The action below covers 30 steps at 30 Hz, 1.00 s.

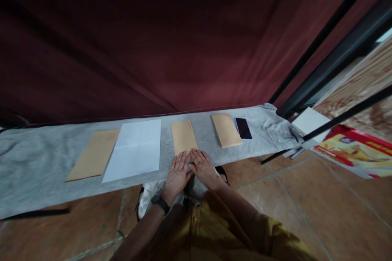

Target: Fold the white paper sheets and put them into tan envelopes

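A brown paper envelope [184, 135] lies flat on the grey cloth, directly in front of me. My left hand [178, 173] and my right hand [203, 168] rest side by side at its near end, fingers stretched out flat and fingertips on or at the paper. Neither hand grips anything. To the left, a creased white sheet of paper [136, 149] partly covers the edge of a larger brown envelope [93, 154]. On the right sits a thicker brown envelope or stack of envelopes [226, 129], beside a dark-screened phone [243, 128].
A long narrow bench covered in grey cloth [36, 163] runs across the view, with a dark red curtain [183, 49] behind it. Black metal bars [324, 36] slant at the right. A red and yellow box [358, 151] stands on the tiled floor [275, 200].
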Available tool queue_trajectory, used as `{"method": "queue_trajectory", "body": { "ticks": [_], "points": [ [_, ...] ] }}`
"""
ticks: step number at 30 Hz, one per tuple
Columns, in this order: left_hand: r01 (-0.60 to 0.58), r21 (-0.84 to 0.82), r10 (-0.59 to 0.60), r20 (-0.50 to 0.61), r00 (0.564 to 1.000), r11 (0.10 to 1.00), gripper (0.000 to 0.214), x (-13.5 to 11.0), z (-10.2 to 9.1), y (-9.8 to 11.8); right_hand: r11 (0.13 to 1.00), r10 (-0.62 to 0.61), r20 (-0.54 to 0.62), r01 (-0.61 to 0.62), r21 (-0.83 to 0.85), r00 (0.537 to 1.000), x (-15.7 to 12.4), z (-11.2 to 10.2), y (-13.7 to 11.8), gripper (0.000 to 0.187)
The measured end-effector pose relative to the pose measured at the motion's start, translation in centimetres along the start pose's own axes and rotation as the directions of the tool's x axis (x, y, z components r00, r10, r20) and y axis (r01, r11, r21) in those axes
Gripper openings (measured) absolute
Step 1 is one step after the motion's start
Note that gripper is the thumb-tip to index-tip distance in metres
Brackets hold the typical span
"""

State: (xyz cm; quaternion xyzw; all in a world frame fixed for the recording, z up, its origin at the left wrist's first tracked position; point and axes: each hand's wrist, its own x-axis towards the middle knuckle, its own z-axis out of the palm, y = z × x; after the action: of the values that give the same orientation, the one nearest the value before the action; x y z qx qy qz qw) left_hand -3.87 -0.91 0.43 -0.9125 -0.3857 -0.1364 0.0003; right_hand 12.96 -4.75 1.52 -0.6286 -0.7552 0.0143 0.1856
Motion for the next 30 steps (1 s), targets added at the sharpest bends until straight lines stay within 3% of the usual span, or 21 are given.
{"method": "queue_trajectory", "body": {
  "ticks": [4,7,10,14,18,30],
  "points": [
    [0.036,-0.024,-0.037,-0.028,0.999,0.999,0.066,-0.7,-0.3,0.1,1.000,-0.010,-0.008,0.010,-0.007,1.000,-0.8,0.0,1.2,0.055],
    [0.094,-0.045,-0.096,-0.049,0.994,0.995,0.057,0.1,-0.6,0.1,1.000,-0.017,-0.026,0.016,-0.004,1.000,-1.0,0.2,1.5,0.054],
    [0.113,-0.072,-0.116,-0.040,0.992,0.991,0.054,2.3,-0.6,0.0,1.000,-0.007,-0.052,0.007,-0.001,0.999,-1.0,0.5,1.3,0.052],
    [0.066,-0.078,-0.060,0.073,0.995,0.995,0.056,5.7,0.1,-0.2,1.000,0.008,-0.078,-0.007,0.007,0.997,-0.9,1.4,1.3,0.050],
    [0.083,-0.060,-0.075,0.125,0.989,0.995,0.062,8.7,0.7,-0.8,1.000,0.027,-0.089,-0.026,0.015,0.996,-0.7,2.1,1.6,0.048],
    [0.177,-0.036,-0.168,0.186,0.968,0.983,0.064,17.0,1.8,-4.5,0.999,0.024,-0.071,-0.022,0.031,0.997,-0.8,1.1,1.0,0.054]
  ]
}}
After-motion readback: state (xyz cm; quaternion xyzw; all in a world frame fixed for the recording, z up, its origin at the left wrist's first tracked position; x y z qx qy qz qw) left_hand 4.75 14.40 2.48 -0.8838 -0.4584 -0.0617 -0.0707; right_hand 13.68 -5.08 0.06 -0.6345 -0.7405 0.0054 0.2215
